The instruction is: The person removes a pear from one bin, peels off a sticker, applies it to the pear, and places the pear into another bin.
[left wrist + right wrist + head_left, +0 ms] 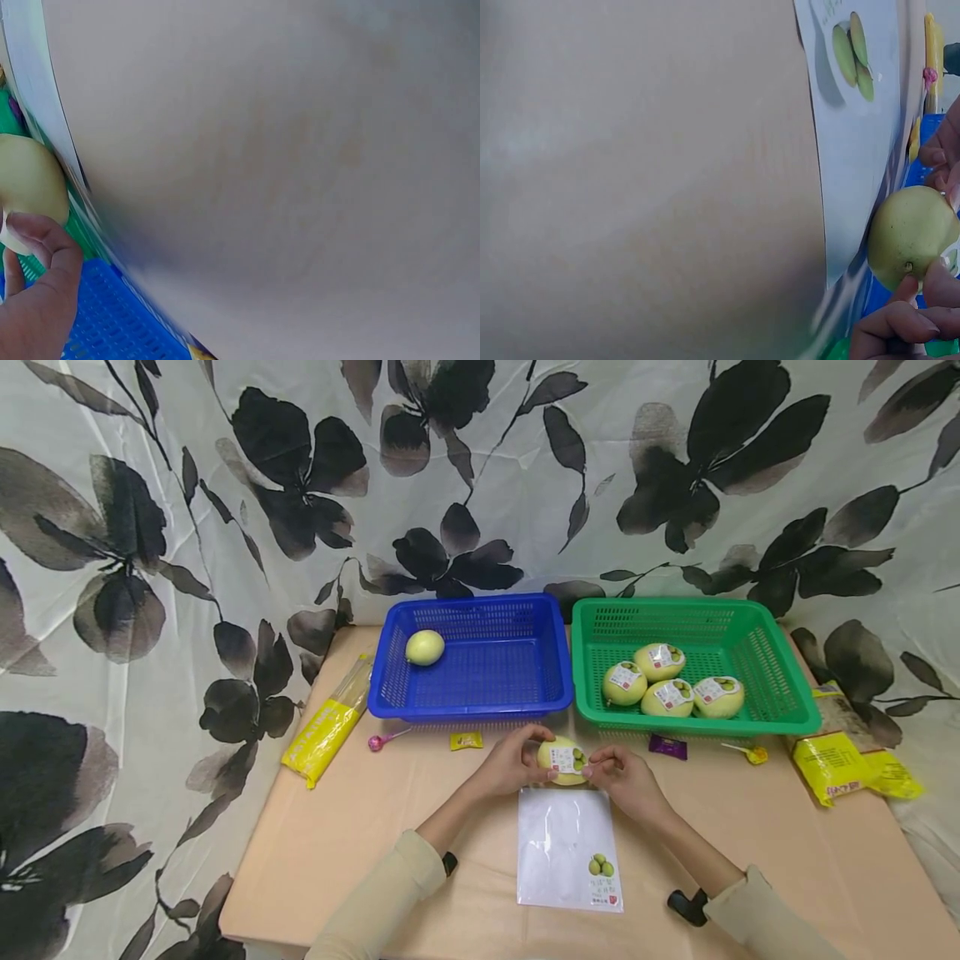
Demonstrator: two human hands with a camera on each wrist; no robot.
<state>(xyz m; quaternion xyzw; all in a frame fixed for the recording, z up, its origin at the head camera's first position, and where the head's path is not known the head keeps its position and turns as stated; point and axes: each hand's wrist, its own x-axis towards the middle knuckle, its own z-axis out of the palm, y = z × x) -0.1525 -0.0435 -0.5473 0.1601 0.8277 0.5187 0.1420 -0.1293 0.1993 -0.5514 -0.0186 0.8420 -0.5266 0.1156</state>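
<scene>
Between the two hands sits a pale green pear (561,763) with a white label (567,760) on its upper side. My left hand (517,760) holds the pear from the left, thumb in front and fingers behind. From the right, my right hand (624,781) grips the pear's end with curled fingers, thumb beside the label's edge. The right wrist view shows these right fingertips (906,289) by the stem end. In the left wrist view the left hand (45,292) touches the pear's (30,184) side. A white sheet (566,852) printed with pears lies just in front.
A blue basket (468,703) holds one unlabelled pear (425,647). Several labelled pears (672,697) lie in the green basket (780,702). Around them are yellow packets (330,731) (840,768), lollipops (377,742) (756,755) and small wrapped sweets (467,741) (667,747).
</scene>
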